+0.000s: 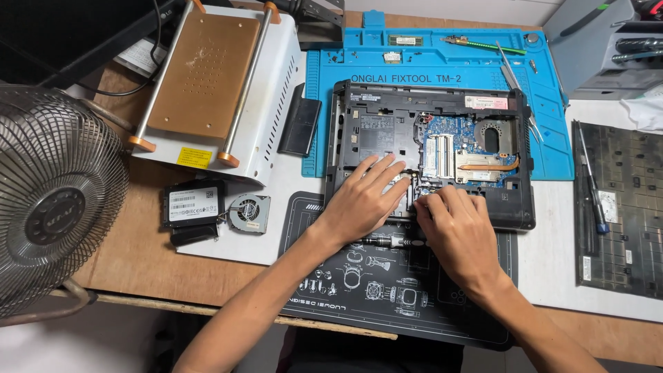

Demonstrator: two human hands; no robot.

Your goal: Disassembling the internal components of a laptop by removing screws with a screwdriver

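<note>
The left hand [362,197] lay flat, fingers spread, on the near edge of the opened laptop base [376,135], while the right hand [459,228], fingers curled and gripping nothing visible, pressed on the same edge just beside it. The base lay directly ahead of both hands, long axis running left to right, with the exposed board [459,148] nearer the right hand. A screwdriver [387,240] lay on the black mat [414,304] between the wrists; a blue mat [552,138] lay beyond.
</note>
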